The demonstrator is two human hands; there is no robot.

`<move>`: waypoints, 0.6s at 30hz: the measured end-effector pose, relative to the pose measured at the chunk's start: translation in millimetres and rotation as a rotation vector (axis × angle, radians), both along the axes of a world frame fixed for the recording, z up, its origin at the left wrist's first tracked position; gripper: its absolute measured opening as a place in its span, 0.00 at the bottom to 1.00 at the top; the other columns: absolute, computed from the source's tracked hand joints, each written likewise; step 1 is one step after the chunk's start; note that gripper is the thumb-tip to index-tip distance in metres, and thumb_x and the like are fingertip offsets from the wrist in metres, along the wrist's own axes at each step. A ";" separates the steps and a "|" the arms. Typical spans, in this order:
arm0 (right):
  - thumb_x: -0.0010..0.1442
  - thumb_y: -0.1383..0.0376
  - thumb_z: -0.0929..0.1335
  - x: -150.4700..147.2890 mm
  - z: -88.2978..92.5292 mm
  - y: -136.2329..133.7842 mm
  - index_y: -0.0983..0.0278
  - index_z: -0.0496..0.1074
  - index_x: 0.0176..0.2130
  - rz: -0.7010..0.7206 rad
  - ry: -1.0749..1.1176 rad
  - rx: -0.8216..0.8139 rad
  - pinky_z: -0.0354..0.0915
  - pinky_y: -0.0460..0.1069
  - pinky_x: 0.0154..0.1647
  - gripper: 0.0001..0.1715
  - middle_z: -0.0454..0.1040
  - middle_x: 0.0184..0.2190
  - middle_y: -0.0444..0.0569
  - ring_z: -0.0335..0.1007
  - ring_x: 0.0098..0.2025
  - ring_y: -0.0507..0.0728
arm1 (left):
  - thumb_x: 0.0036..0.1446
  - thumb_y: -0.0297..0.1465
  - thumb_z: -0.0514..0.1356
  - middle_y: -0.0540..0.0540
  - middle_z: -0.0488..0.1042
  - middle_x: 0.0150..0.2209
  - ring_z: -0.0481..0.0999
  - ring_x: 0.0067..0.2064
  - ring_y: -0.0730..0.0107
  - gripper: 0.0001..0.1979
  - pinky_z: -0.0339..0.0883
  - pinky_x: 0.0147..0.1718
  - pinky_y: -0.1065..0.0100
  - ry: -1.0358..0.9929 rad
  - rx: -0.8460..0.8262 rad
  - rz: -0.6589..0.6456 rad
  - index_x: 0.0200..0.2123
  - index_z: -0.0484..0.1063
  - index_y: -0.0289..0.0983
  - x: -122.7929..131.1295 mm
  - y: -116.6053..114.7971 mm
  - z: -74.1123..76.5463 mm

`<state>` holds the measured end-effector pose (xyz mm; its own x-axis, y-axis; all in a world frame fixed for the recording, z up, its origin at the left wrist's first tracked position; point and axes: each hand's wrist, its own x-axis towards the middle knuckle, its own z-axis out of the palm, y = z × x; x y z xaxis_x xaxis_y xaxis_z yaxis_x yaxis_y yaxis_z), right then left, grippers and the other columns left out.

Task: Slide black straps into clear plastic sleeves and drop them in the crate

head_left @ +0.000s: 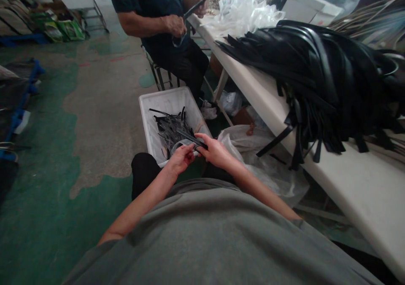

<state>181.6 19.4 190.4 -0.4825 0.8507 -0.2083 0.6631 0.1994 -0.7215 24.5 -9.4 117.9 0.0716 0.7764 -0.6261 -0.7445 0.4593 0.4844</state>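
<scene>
My left hand (181,158) and my right hand (215,151) meet over my lap, fingers closed on a narrow black strip (190,136) that sticks out to the upper left. Just beyond them a white plastic bin (147,120) on the floor holds several black strip offcuts (171,127). A big heap of long black strips (319,70) lies on the white table (363,184) at my right, some ends hanging over its edge.
A seated person in a dark shirt (152,2) works across from me, a hand (176,25) holding a black strip. Clear plastic bags (272,171) lie under the table. White bags (243,13) and a box (308,6) sit at the table's far end. Blue racks (19,108) stand at left.
</scene>
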 end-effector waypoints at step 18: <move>0.61 0.72 0.64 24.0 -20.8 -10.7 0.59 0.75 0.46 0.248 0.405 0.565 0.70 0.46 0.44 0.17 0.77 0.48 0.49 0.76 0.46 0.53 | 0.57 0.24 0.62 0.55 0.66 0.19 0.68 0.19 0.81 0.02 0.69 0.21 0.78 -0.193 -0.073 -0.040 0.32 0.71 0.32 -11.4 2.4 10.3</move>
